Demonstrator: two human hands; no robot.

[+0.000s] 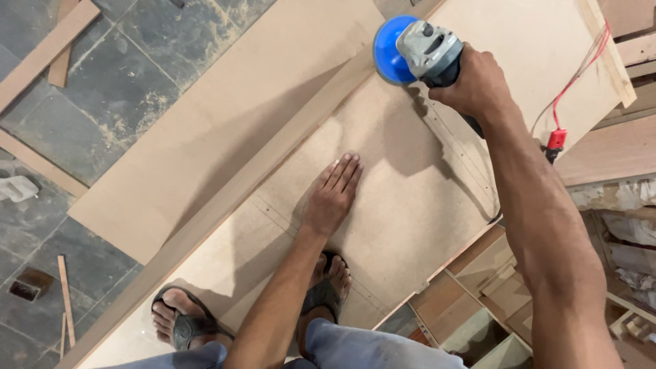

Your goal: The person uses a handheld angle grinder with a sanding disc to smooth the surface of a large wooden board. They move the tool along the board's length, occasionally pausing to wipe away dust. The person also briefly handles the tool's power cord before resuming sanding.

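Sawdust lies scattered on the dark tile floor point(130, 75) beside a big tan board point(410, 205) that rests flat and low, with a narrow wooden strip point(225, 205) running slantwise along its far edge and a second panel point(225, 130) beyond that. The left hand point(333, 195) lies palm down on the board, fingers stretched out flat and close together, gripping nothing; pressed like this, it seems to steady the sheet. The right hand point(475, 85) is wrapped tightly round the body of a grey grinder point(427, 51), whose blue disc point(391, 49) points away from the fingers and sits over the board near the strip (whether it touches the wood cannot be told). The tool is thus well apart from the flat left hand, up and to its right. A red cable point(570, 85) trails from behind the wrist to a red plug point(557, 139). Two sandalled feet point(184, 321) stand at the board's near end.
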